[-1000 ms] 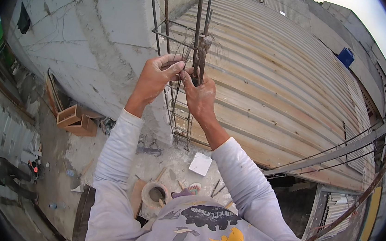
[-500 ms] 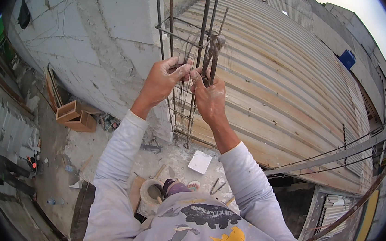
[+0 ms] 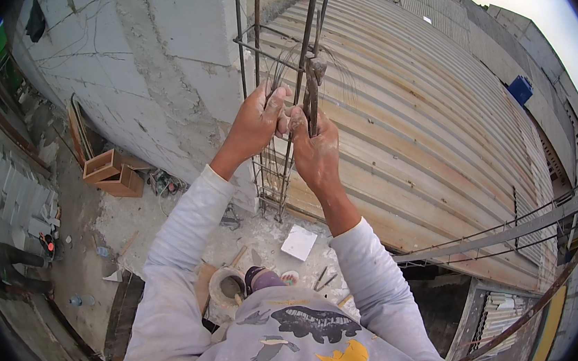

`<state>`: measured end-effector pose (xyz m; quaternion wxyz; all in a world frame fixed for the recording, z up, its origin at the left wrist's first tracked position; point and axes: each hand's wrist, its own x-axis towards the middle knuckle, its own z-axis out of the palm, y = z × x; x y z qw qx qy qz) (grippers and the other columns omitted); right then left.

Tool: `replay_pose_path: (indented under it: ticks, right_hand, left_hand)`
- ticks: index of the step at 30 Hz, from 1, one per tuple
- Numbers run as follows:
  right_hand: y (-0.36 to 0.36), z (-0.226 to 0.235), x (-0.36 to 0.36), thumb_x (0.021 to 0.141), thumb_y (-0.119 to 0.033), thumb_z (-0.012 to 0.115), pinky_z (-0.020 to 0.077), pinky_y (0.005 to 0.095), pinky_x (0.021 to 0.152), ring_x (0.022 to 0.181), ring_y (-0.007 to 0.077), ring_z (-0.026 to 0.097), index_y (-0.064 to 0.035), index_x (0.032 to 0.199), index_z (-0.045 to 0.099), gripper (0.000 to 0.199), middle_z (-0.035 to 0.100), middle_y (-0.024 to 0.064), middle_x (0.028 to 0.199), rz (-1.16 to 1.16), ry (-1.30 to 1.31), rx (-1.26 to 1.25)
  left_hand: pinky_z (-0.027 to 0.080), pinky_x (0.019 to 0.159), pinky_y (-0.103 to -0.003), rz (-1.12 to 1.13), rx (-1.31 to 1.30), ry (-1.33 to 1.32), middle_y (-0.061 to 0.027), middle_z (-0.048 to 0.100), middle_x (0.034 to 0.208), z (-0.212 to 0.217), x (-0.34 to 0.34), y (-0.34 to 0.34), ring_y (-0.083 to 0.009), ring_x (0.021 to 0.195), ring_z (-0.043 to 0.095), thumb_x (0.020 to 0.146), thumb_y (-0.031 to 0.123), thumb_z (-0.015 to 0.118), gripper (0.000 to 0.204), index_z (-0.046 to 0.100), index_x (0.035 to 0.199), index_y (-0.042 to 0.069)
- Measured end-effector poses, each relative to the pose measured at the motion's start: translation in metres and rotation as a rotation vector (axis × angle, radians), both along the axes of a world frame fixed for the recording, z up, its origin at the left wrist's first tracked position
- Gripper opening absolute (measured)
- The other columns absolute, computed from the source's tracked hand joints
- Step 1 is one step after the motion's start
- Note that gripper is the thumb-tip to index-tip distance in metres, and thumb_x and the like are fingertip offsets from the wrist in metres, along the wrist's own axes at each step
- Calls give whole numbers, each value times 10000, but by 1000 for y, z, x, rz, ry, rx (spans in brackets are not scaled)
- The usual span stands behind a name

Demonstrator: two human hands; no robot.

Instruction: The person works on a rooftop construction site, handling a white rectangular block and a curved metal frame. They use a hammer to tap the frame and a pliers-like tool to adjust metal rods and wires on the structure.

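A cage of upright steel reinforcing bars point(image 3: 309, 26) with cross ties stands at the end of a grey block wall. In front of it my left hand point(image 3: 256, 125) is closed on a bunch of thin tie wire point(image 3: 278, 73), whose loose ends fan upward. My right hand point(image 3: 316, 148) grips rusty pincers point(image 3: 314, 89), jaws up, alongside the bars. The thumbs and fingers of both hands nearly meet, and what passes between the fingertips is too small to make out.
The block wall point(image 3: 179, 24) rises at left, and a corrugated metal roof point(image 3: 411, 143) spreads to the right. On the floor below are a white block point(image 3: 298, 243), a bucket point(image 3: 223, 282) and wooden boxes point(image 3: 114, 174). Someone's dark-clothed legs point(image 3: 12, 269) show at lower left.
My left hand has turned and moved slightly right and down with the wire. The pincers have tilted and shifted a little left and down. The legs at lower left have moved.
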<state>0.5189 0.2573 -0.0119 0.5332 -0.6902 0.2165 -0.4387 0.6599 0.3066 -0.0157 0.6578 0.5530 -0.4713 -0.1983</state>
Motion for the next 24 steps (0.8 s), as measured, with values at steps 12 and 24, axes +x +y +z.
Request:
replay_pose_path:
  ticks: [12, 24]
  right_hand:
    - [70, -58, -169, 1104, -261, 532, 510, 379, 717, 719, 132, 463, -75, 1147, 505, 193, 488, 15, 824, 241, -343, 295]
    - [187, -92, -534, 1065, -255, 607, 432, 294, 628, 661, 84, 427, -56, 972, 559, 225, 466, -23, 769, -675, 94, 491]
  left_hand:
    - [525, 760, -522, 488, 107, -391, -231, 732, 938, 20, -16, -2, -469, 903, 702, 1110, 253, 450, 292, 614, 1135, 13]
    - [504, 918, -438, 579, 145, -738, -213, 685, 1202, -6, 7, -33, -375, 1068, 673, 1096, 346, 497, 395, 616, 1278, 16]
